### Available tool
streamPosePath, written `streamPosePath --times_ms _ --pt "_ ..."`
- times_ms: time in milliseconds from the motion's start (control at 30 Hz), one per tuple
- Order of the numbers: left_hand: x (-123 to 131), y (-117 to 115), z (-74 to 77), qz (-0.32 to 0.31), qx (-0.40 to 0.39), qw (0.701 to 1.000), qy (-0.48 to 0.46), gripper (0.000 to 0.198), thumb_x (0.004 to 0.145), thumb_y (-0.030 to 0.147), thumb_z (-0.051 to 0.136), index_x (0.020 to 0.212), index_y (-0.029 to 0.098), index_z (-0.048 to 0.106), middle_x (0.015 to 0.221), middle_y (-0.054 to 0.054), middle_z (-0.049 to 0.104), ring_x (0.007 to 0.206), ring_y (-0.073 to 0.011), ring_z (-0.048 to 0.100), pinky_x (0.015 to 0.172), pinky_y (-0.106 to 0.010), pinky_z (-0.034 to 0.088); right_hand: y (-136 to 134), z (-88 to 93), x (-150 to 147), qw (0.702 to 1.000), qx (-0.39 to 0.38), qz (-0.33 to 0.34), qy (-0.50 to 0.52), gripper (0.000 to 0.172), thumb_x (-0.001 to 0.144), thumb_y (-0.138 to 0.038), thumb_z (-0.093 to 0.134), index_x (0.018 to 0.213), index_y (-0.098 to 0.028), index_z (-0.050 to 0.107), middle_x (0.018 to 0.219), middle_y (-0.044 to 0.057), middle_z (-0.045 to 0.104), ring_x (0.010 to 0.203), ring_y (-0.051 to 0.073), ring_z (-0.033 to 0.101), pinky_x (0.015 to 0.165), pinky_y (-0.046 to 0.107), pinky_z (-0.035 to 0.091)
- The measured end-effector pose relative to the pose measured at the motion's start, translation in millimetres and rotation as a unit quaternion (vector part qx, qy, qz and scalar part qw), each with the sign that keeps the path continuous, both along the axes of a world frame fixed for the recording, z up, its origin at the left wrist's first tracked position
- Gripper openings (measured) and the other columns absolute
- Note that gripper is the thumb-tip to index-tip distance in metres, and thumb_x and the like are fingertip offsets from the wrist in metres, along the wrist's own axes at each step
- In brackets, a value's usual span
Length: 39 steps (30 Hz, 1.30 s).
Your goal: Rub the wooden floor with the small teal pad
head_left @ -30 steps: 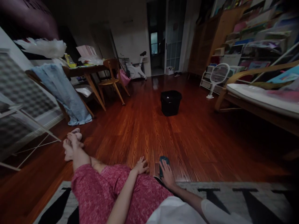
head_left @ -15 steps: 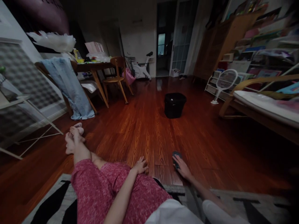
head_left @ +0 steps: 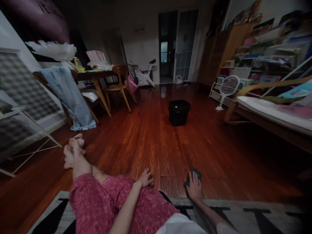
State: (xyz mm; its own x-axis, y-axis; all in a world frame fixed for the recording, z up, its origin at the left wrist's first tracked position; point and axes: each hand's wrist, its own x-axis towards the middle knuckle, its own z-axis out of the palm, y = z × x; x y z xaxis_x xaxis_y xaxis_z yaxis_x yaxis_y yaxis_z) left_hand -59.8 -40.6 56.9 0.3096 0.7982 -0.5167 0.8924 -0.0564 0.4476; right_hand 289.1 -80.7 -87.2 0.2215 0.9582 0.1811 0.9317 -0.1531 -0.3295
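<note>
Reddish wooden floorboards (head_left: 143, 133) stretch from a patterned rug (head_left: 234, 205) on the near side to a dim doorway (head_left: 167, 70) on the far side. At the near right, the right hand (head_left: 194, 188) lies palm down with fingers extended over a dark cloth (head_left: 198, 174) on the boards. Left of it, the left hand (head_left: 145, 178) is loosely open beside the pink shorts (head_left: 109, 201). Farther off stands a black bin (head_left: 179, 113), with a wooden chair (head_left: 119, 86) at the far left.
</note>
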Motion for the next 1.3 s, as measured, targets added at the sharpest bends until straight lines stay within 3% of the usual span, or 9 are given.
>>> streamPosePath --times_ms 100,267,433,567,733,867,967,1067,1300 --pt "0 -1 1.9 -0.001 -0.002 1.0 0.001 0.085 0.088 0.066 0.046 0.157 0.019 0.029 0.169 -0.012 0.005 0.155 -0.0283 0.003 0.125 -0.045 0.012 7 11.1 -52 0.986 -0.043 0.162 0.008 0.08 0.083 -0.029 0.045 0.16 -0.016 0.023 0.167 0.013 0.021 0.155 0.028 0.013 0.122 0.053 0.02" --pt "0 -2 2.9 -0.002 -0.003 1.0 0.004 0.082 0.089 0.062 0.045 0.157 0.019 0.03 0.169 -0.011 0.006 0.155 -0.0268 0.003 0.125 -0.043 0.013 17 29.7 -128 0.92 -0.108 0.372 0.05 0.079 0.086 -0.033 0.052 0.159 -0.023 0.025 0.168 0.008 0.017 0.155 0.026 0.013 0.124 0.051 0.018" --pt "0 -3 5.5 0.003 0.001 1.0 -0.003 0.082 0.089 0.065 0.043 0.157 0.021 0.03 0.169 -0.009 0.007 0.155 -0.0259 0.002 0.126 -0.045 0.012 41 48.0 -118 0.865 -0.119 0.482 0.073 0.075 0.084 -0.026 0.052 0.156 -0.027 0.033 0.166 0.006 0.026 0.153 0.022 0.02 0.124 0.048 0.02" --pt "1 -3 5.4 0.011 -0.002 1.0 0.002 0.083 0.089 0.065 0.045 0.157 0.019 0.032 0.169 -0.011 0.006 0.155 -0.0263 0.003 0.126 -0.043 0.011 55 44.9 -40 0.911 -0.081 0.4 0.061 0.068 0.086 -0.026 0.045 0.154 -0.025 0.039 0.164 0.007 0.033 0.152 0.02 0.026 0.123 0.047 0.024" --pt "1 -2 0.0 0.011 -0.004 1.0 -0.01 0.088 0.087 0.07 0.045 0.157 0.018 0.031 0.169 -0.011 0.006 0.155 -0.0275 0.002 0.125 -0.043 0.012 43 18.3 87 0.989 -0.016 0.143 0.011 0.066 0.087 -0.028 0.037 0.151 -0.015 0.043 0.159 0.014 0.041 0.148 0.025 0.034 0.118 0.048 0.032" --pt "0 1 -5.1 0.009 -0.002 1.0 -0.013 0.094 0.084 0.076 0.045 0.156 0.015 0.034 0.168 -0.013 0.008 0.155 -0.0289 0.003 0.126 -0.041 0.011 11 -4.1 134 0.998 0.022 -0.06 -0.008 0.079 0.08 -0.026 0.038 0.158 -0.013 0.028 0.163 0.013 0.032 0.151 0.03 0.027 0.117 0.052 0.033" --pt "0 1 -6.7 0.007 -0.004 1.0 -0.011 0.094 0.085 0.076 0.044 0.155 0.015 0.034 0.168 -0.014 0.007 0.155 -0.0292 0.003 0.126 -0.04 0.011 -6 -12.3 117 0.989 0.059 -0.135 0.009 0.082 0.082 -0.031 0.035 0.16 -0.012 0.019 0.165 0.017 0.024 0.152 0.034 0.021 0.116 0.06 0.029" --pt "0 1 -5.8 0.006 -0.004 1.0 -0.006 0.093 0.085 0.077 0.043 0.156 0.017 0.034 0.169 -0.012 0.008 0.155 -0.0284 0.003 0.126 -0.041 0.011 -6 -10.3 74 0.989 0.075 -0.13 0.02 0.08 0.086 -0.036 0.033 0.16 -0.011 0.016 0.165 0.02 0.023 0.152 0.036 0.02 0.116 0.063 0.026" --pt "0 0 -3.7 0.01 -0.007 1.0 -0.011 0.09 0.086 0.072 0.045 0.155 0.014 0.034 0.168 -0.013 0.007 0.155 -0.028 0.002 0.126 -0.04 0.011 12 9.8 -50 0.981 -0.024 0.194 0.005 0.068 0.094 -0.044 0.037 0.159 -0.022 0.028 0.166 0.011 0.027 0.154 0.027 0.019 0.121 0.052 0.025"
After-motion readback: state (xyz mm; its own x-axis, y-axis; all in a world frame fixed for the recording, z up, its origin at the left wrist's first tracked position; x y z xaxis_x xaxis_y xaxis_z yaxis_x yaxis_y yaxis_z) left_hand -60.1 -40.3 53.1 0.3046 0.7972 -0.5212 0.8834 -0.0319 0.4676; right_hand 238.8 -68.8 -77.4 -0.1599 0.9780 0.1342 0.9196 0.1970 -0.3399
